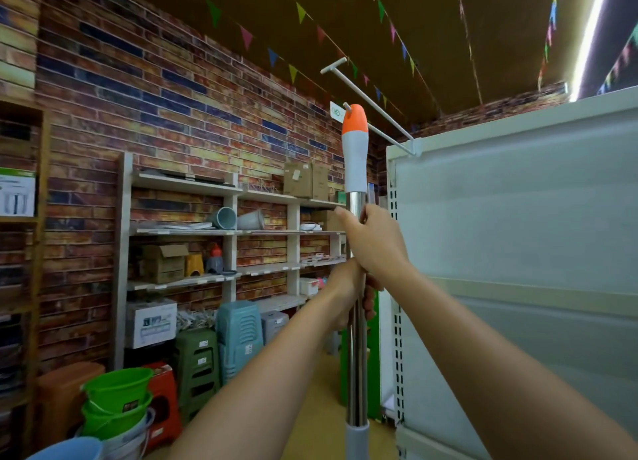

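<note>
I hold a long pole upright in front of me, a shiny metal shaft (357, 356) with a grey grip and an orange cap (355, 117) at its top. My right hand (374, 242) grips the shaft just under the grey grip. My left hand (345, 287) grips it directly below. The orange cap sits at the tip of a short white hook (346, 106) that juts from the white display panel (518, 252) on the right. A longer white hook rod (366, 97) with a T-shaped end sticks out above it.
Against the brick wall stand pale shelves (221, 231) with boxes and grey pots. Stacked plastic stools (238, 338) and green buckets (117, 401) fill the floor at left. A perforated upright (397, 321) edges the display panel. Bunting hangs from the ceiling.
</note>
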`<state>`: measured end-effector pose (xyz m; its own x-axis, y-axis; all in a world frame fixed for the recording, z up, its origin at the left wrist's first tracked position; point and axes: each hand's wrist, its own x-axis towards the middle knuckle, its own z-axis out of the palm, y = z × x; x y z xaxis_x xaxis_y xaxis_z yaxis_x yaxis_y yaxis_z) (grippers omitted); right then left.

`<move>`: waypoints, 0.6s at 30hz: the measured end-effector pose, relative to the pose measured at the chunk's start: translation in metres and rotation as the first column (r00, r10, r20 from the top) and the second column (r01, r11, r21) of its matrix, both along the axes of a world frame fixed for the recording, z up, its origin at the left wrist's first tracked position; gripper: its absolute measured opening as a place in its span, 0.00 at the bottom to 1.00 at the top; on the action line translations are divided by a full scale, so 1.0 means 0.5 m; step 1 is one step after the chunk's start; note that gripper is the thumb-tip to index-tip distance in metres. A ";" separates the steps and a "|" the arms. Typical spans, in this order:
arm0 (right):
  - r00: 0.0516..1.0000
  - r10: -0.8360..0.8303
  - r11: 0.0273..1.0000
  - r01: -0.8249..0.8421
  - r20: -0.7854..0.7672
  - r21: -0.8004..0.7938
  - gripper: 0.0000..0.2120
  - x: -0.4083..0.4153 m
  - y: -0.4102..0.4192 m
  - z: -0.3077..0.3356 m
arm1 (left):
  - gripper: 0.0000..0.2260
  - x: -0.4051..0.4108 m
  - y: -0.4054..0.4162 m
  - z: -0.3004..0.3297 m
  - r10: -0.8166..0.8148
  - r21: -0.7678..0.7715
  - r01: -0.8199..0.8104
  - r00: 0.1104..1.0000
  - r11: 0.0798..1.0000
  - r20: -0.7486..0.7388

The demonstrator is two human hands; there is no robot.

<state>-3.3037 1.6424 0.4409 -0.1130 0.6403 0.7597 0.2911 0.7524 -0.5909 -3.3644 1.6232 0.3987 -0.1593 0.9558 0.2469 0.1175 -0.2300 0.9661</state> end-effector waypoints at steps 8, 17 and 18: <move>1.000 -0.028 0.996 0.028 0.007 -0.080 0.17 0.014 0.075 -0.004 | 0.18 0.023 0.064 -0.004 -0.005 -0.038 0.005 1.000 0.999 0.010; 0.996 -0.093 0.993 0.093 0.016 -0.070 0.17 0.044 0.164 -0.011 | 0.17 0.063 0.165 -0.009 0.020 -0.012 -0.020 0.999 1.000 0.036; 0.995 -0.100 0.993 0.101 0.013 -0.063 0.16 0.046 0.174 -0.013 | 0.17 0.067 0.178 -0.010 0.025 -0.014 -0.025 0.999 1.000 0.044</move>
